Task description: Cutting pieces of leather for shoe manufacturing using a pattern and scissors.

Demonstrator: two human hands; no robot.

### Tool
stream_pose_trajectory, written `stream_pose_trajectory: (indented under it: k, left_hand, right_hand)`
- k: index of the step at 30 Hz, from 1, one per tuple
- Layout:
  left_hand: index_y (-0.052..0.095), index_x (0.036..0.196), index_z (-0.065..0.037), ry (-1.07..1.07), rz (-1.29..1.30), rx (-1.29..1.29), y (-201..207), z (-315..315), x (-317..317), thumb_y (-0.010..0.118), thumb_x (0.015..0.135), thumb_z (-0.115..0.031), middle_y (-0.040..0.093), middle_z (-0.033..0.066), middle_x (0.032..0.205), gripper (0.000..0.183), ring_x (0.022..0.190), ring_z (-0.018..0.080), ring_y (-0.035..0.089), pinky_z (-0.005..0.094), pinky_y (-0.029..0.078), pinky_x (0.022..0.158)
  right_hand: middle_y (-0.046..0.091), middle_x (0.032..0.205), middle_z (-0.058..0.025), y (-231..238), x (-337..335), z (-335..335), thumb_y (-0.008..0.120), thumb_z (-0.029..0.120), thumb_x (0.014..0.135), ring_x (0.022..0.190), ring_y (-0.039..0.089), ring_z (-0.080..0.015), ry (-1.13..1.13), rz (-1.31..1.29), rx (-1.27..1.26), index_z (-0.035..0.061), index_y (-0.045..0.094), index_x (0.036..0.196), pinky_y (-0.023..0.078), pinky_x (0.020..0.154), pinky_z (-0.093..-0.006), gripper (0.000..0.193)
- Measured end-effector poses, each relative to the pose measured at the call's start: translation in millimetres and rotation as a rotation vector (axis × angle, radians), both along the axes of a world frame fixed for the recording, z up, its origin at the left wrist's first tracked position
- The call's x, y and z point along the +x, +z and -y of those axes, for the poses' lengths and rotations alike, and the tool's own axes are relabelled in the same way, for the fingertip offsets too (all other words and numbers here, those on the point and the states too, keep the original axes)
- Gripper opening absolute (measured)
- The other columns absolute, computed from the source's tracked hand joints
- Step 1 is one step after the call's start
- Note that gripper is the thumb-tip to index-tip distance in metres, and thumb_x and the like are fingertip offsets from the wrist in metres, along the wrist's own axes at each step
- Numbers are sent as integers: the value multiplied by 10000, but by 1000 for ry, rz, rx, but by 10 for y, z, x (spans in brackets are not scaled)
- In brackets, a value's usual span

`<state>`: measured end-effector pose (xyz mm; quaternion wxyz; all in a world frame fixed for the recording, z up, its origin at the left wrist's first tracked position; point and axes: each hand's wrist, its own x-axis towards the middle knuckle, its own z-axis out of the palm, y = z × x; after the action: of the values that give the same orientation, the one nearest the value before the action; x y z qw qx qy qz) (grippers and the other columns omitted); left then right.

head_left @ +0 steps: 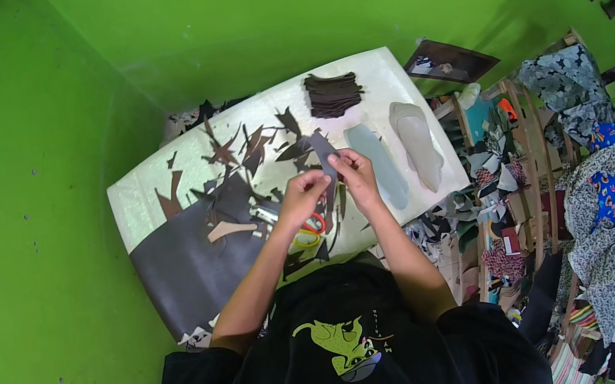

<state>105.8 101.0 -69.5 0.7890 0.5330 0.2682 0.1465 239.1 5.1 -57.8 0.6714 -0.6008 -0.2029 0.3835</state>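
Note:
Both hands hold a dark grey strip of leather-like material (323, 147) above the table. My left hand (303, 196) pinches its near part between thumb and fingers. My right hand (355, 174) grips its right edge, thumb on top. Below my left hand lie scissors with red and yellow handles (313, 228), partly covered by the wrist. Left of that wrist are a white tool (263, 214), whose kind I cannot make out, and a tan flat cut-out shape (230, 229). The tan shape rests on a large dark leather-like sheet (184, 270).
Brown and black offcuts (253, 148) scatter across the white tabletop (139, 185). A stack of dark brown pieces (334, 96) sits at the back. Pale blue (378, 165) and beige sole-shaped pieces (417, 145) lie to the right. Beyond stands a wooden rack heaped with fabric scraps (504, 178).

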Motion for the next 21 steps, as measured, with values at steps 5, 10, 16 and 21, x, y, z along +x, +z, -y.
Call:
stream_pose_trajectory:
  k: [5,10,16,21]
  left_hand:
    - [718,1012,-22,26,-62,2,-95,119,691,666,968,-171,665,-2,797,163,685,59,592,209,463,625]
    - [716,943,-41,168,-47,-76,-374,-28,1336,678,959,-197,679,3,805,162,736,74,627,219,483,682]
    - [682,852,-43,393,-156,-254,-549,-535,1989,706,942,-191,652,17,761,176,682,96,623,221,506,658]
    - [714,1002,9,484,-207,81,-793,-1130,2195,760,887,-155,684,32,817,206,675,101,656,216,511,578]
  right_hand:
    - [661,859,-2,-145,647,158,773,123,865,782,594,-57,31,89,-80,14,669,1050,464,708,-230,239]
    - [695,940,-38,-289,1135,109,746,65,875,812,619,-63,-11,107,-117,-18,661,1121,493,742,-221,273]
    - [728,840,-39,-578,1988,-189,730,107,866,744,644,-97,33,266,-275,14,735,971,516,718,-265,140]
    - [733,843,-85,-637,2617,-702,751,102,837,750,668,-124,130,526,-301,22,740,952,526,715,-277,140]
